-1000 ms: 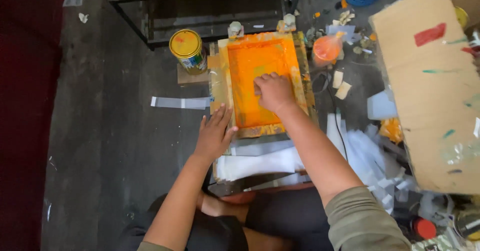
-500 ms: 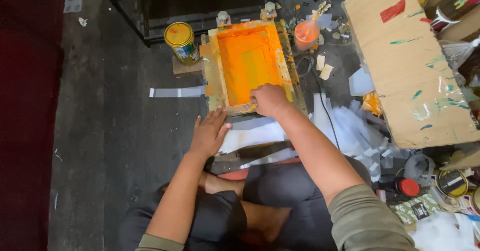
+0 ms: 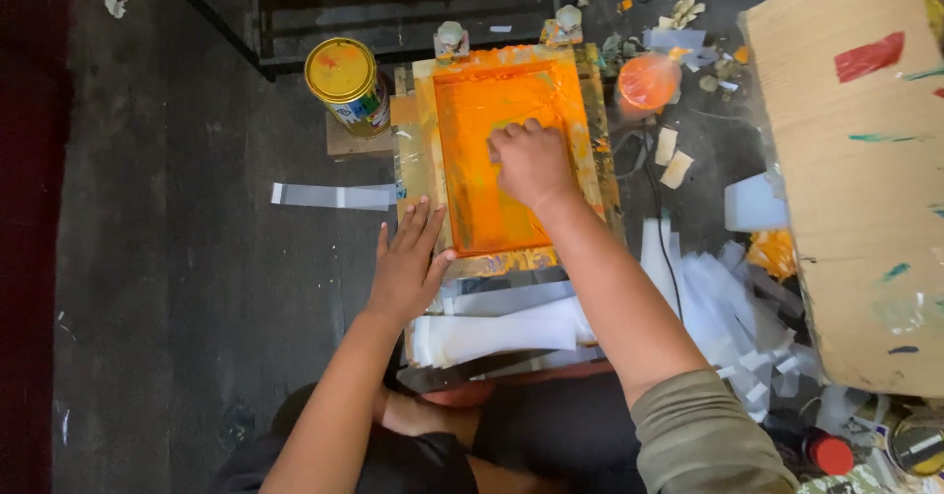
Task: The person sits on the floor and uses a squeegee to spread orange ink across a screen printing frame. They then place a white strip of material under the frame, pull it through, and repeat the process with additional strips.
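— Where's the screen frame (image 3: 511, 150)?
— On the floor (image 3: 187, 288) before the seated person, long axis running away from them, its mesh flooded with orange ink.

— And the right hand (image 3: 531, 165)?
— On the mesh, near the middle, fingers curled tight over something I can't make out, so what that grip pinches is unclear.

— The left?
— The left hand (image 3: 405, 270) lies flat, fingers spread, pressing the frame's near left corner; it holds nothing.

— Around it?
— A yellow-lidded paint can (image 3: 344, 83) just left of the far end, an orange-smeared tub (image 3: 647, 81) to the right, white paper strips (image 3: 492, 335) under the near edge, a paint-streaked cardboard sheet (image 3: 846, 179) well to the right.
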